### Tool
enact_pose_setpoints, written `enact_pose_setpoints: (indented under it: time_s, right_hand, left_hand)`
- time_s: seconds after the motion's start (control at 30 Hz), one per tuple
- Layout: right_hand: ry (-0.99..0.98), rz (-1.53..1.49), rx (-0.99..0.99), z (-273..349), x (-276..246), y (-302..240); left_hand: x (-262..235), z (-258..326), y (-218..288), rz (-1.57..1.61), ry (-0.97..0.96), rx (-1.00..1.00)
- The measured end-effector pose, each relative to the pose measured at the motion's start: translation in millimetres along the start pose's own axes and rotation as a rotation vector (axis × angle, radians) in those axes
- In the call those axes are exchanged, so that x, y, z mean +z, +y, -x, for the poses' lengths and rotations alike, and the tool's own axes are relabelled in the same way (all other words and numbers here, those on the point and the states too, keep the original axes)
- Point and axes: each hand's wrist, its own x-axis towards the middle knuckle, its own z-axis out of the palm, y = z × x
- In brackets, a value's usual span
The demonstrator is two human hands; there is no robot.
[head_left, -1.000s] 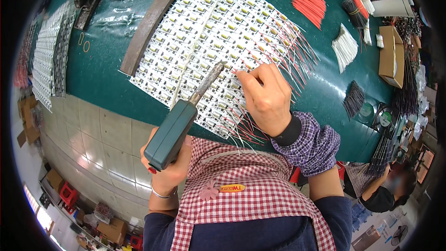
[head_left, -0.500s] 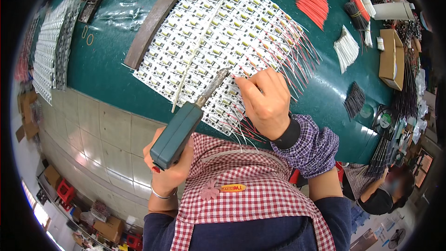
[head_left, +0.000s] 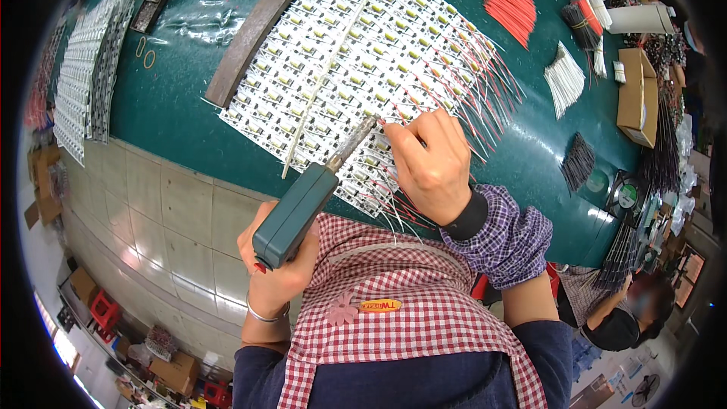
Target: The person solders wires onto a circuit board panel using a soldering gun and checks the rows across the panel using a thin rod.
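Observation:
My left hand [head_left: 282, 280] is wrapped round a dark green soldering gun [head_left: 295, 216]. Its metal tip meets a large sheet of small white circuit boards [head_left: 303, 83] close to my right fingertips. With thumb and forefinger, my right hand [head_left: 435, 163] pinches a thin red wire [head_left: 381, 123], its end at the board beside the tip. Red and white wires [head_left: 485, 95] stick out along the sheet's right side and near corner. A thin pale strip [head_left: 321, 79] lies across the sheet, and a dark brown bar [head_left: 254, 42] sits along its left edge.
On the green table [head_left: 182, 129] lie bundles of red wires [head_left: 510, 9], white wires [head_left: 565, 80] and black wires [head_left: 578, 162]. More board sheets [head_left: 83, 68] stand at the left. An open cardboard box [head_left: 638, 98] is on the right. A person [head_left: 617, 318] sits at lower right.
My left hand and the soldering gun have shifted slightly right, with the tip still near my right fingers. The board sheet and brown bar have moved slightly right. My right hand stays nearly still.

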Motion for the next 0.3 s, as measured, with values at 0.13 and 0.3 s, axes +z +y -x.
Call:
enact_pose_setpoints:
  time_s: [0.13,0.3]
  right_hand:
    - [0.009,-0.018,-0.002,-1,0,-1]
    - [0.006,-0.012,0.001,0,0,-1]
  left_hand:
    - [0,6,-9,-0.002,0.027,0.039]
    - [0,16,-11,0.088,0.104,-0.100]
